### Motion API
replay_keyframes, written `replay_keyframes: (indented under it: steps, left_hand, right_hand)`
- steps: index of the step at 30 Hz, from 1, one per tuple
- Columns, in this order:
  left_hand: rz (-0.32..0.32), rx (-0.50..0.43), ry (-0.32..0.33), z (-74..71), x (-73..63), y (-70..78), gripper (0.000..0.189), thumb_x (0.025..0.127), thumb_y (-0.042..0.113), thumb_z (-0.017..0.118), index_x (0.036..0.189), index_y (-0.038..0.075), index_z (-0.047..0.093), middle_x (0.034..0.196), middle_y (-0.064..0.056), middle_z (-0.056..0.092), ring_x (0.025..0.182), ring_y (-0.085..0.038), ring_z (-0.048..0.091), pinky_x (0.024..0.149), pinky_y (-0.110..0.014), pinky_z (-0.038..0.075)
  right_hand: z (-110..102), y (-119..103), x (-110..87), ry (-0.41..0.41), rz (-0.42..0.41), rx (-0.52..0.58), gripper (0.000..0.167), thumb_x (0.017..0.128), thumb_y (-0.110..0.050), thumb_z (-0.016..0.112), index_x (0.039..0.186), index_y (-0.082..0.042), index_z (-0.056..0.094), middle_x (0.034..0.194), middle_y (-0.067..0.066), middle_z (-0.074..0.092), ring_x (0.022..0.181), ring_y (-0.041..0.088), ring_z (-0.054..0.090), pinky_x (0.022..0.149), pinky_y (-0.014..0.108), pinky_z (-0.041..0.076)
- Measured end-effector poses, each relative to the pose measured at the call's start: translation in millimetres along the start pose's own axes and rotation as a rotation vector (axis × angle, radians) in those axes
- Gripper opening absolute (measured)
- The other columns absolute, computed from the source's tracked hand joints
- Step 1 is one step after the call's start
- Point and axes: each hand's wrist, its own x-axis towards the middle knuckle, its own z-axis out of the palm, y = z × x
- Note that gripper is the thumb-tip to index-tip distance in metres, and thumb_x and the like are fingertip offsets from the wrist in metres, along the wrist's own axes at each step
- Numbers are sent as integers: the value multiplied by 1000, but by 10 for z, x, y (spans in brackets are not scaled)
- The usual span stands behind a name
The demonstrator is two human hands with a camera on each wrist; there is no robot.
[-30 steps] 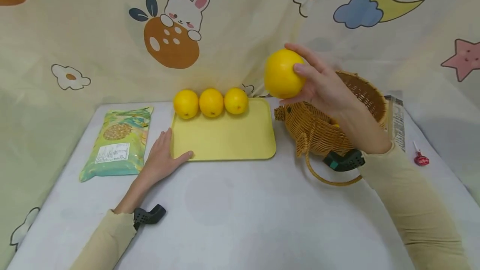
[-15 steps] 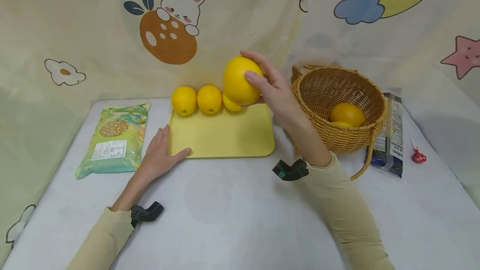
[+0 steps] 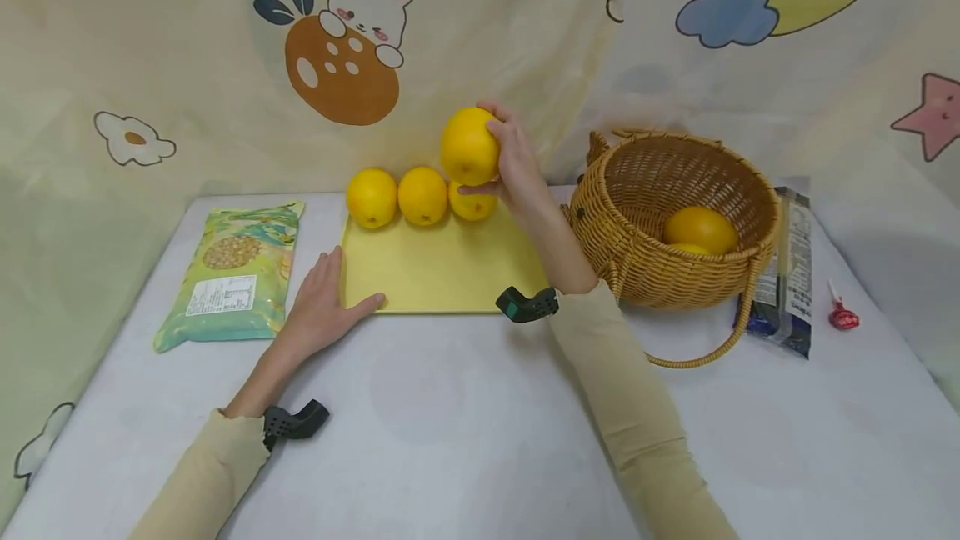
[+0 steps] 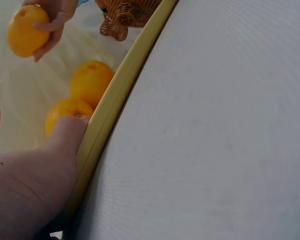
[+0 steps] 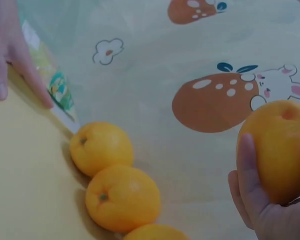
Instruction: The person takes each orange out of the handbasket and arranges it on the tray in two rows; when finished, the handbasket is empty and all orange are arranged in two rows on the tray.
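Note:
My right hand (image 3: 512, 158) grips an orange (image 3: 469, 146), fingers and thumb curled round it, above the back of a yellow tray (image 3: 442, 277). Three oranges stand in a row along the tray's back edge: a left orange (image 3: 372, 198), a middle orange (image 3: 423, 196) and a right orange (image 3: 472, 205), partly covered by the held one. My left hand (image 3: 324, 304) rests at the tray's front left corner, its fingers straight along the left side and its thumb over the front rim. The right wrist view shows the held orange (image 5: 279, 150) up close in the palm.
Right of the tray stands a wicker basket (image 3: 660, 277) with an orange (image 3: 701, 229) and part of another inside; its rope handle (image 3: 697, 362) hangs onto the table. Behind it lies a dark package (image 3: 787, 307), then a red lollipop (image 3: 843, 319). A green bag (image 3: 232, 273) lies left.
My right hand has carried the orange leftward from over the basket to above the tray's right orange, uncovering the basket. The basket's opening now faces more forward. The left hand has stayed in place.

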Motion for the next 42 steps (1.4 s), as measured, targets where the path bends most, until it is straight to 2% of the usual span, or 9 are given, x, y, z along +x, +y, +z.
replay_keyframes:
  steps: [4,7,11,15,17,23,31,38,42]
  left_hand:
    - [3,0,3,-2,7,-5,114,86,66,56,154,0,-6,162,-24,-1,150,-43,0,120,-61,7]
    - [6,-1,5,-20,2,0,114,86,65,57,154,-1,-6,162,-24,0,150,-43,0,120,-61,6]
    - [10,-2,4,-48,-1,7,114,86,65,57,154,-2,-7,162,-25,0,150,-44,-1,120,-61,6]
    - [13,1,10,-71,4,4,114,86,65,56,154,-1,-7,162,-26,0,150,-44,-1,120,-61,6]
    - [13,-3,17,-78,7,7,113,86,64,57,154,-1,-7,162,-25,1,150,-43,-1,120,-61,6]
    - [3,-13,8,-42,1,0,114,86,64,57,154,0,-7,162,-25,0,150,-43,-1,120,-61,6]
    - [-3,-9,6,9,-60,-33,114,86,64,58,154,-2,-6,161,-27,0,150,-45,0,120,-62,7]
    - [6,-7,15,1,-40,-26,112,87,63,58,154,0,-6,162,-26,1,150,-45,1,120,-62,7]
    - [3,-7,9,-17,-27,0,113,86,64,58,154,1,-6,162,-26,0,150,-44,1,120,-62,7]
  right_hand:
    - [7,55,61,7,17,46,44,101,-33,42,143,-24,36,129,6,47,98,26,57,57,33,60]
    - [7,95,98,27,2,21,50,97,-28,55,143,-24,36,129,7,47,99,27,59,61,35,61]
    - [-6,143,134,108,-25,-129,62,89,-22,69,144,-28,40,139,5,43,114,29,57,70,41,62]
    - [-42,182,153,208,-25,-264,59,90,-21,67,144,-31,44,145,4,40,121,29,53,76,44,61]
    - [-71,196,159,242,-26,-338,57,91,-21,64,144,-30,44,147,6,38,123,27,52,82,43,60]
    - [-182,225,159,263,-55,-650,54,91,-21,64,143,-18,46,150,7,40,131,22,44,108,38,41]
    - [-220,321,143,208,35,-718,68,86,-28,71,145,-18,40,145,14,41,125,27,47,103,43,46]
    - [-244,357,136,248,17,-815,74,85,-34,71,147,-17,33,145,19,34,125,32,44,102,49,45]
    - [-263,349,137,235,-2,-926,76,86,-39,70,148,-18,31,147,19,34,123,33,48,101,50,47]
